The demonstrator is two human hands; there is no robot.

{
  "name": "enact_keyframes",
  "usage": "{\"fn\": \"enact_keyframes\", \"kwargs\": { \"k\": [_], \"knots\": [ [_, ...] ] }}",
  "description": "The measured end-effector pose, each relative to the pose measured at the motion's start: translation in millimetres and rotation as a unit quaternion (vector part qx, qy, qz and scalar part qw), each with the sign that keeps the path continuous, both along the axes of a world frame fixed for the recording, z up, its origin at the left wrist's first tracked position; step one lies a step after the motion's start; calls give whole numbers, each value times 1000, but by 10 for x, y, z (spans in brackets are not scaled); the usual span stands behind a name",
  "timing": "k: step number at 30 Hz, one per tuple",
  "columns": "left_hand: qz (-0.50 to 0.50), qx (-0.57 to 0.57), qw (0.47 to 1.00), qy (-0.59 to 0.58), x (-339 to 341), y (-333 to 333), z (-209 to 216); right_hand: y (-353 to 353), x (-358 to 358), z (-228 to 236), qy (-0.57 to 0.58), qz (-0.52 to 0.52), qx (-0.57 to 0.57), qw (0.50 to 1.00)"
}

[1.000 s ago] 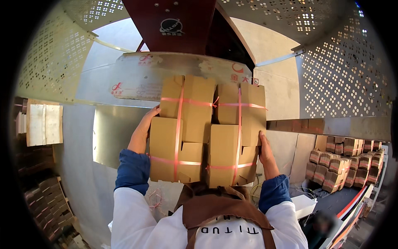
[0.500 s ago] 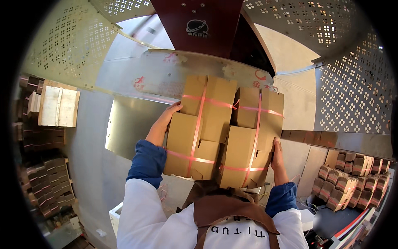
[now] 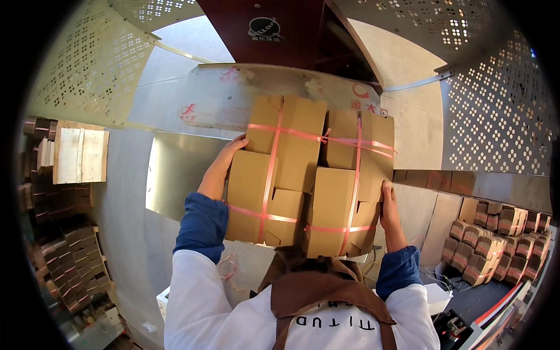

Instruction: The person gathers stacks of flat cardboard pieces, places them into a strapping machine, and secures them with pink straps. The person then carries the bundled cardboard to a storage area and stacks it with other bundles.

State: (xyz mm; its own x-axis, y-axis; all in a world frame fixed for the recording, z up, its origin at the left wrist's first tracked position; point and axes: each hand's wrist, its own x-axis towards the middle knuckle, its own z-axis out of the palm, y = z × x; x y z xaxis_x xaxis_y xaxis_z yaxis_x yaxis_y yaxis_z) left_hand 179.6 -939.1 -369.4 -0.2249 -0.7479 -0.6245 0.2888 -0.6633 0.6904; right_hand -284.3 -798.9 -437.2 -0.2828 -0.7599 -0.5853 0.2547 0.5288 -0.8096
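Two bundles of folded brown cardboard boxes lie side by side in front of me, each crossed by pink strapping. My left hand (image 3: 221, 163) grips the outer left side of the left bundle (image 3: 298, 166), its fingertips bent over the edge. Against the outer right side of the right bundle (image 3: 332, 201) presses my right hand (image 3: 391, 211), thumb up and the other fingers hidden behind the cardboard. Between them the two hands squeeze the pair together. The bundles' near ends reach close to my brown apron (image 3: 326, 291). Their undersides are hidden.
Beyond the bundles runs a metal work surface (image 3: 216, 96) below a dark red machine housing (image 3: 268, 41). Perforated guards (image 3: 496, 111) flank it. Strapped cardboard stacks stand at right (image 3: 487, 251) and left (image 3: 73, 262). Loose pink strapping (image 3: 229, 267) hangs beside my left arm.
The whole view has shifted a little, so bundles, hands and machine all appear slightly higher and further left. Both hands keep their hold on the bundles.
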Motion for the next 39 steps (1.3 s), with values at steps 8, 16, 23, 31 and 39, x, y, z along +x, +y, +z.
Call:
{"fn": "enact_keyframes", "kwargs": {
  "k": [8, 16, 23, 31, 39],
  "knots": [
    [2, -4, 1000, 5, 32, -21, -96, -36, 83, 155, -15, 6, -13, 1000],
    [10, 8, 1000, 14, 15, -28, -116, -33, 84, 177, -8, 6, -9, 1000],
    [9, 1, 1000, 13, -3, -30, -136, -47, 60, 186, 5, 20, -12, 1000],
    [16, 8, 1000, 12, -56, -43, -68, -65, 63, 88, -4, 32, -25, 999],
    [46, 35, 998, 18, -236, 0, 151, -34, 97, 175, -6, 19, 6, 1000]
  ]
}}
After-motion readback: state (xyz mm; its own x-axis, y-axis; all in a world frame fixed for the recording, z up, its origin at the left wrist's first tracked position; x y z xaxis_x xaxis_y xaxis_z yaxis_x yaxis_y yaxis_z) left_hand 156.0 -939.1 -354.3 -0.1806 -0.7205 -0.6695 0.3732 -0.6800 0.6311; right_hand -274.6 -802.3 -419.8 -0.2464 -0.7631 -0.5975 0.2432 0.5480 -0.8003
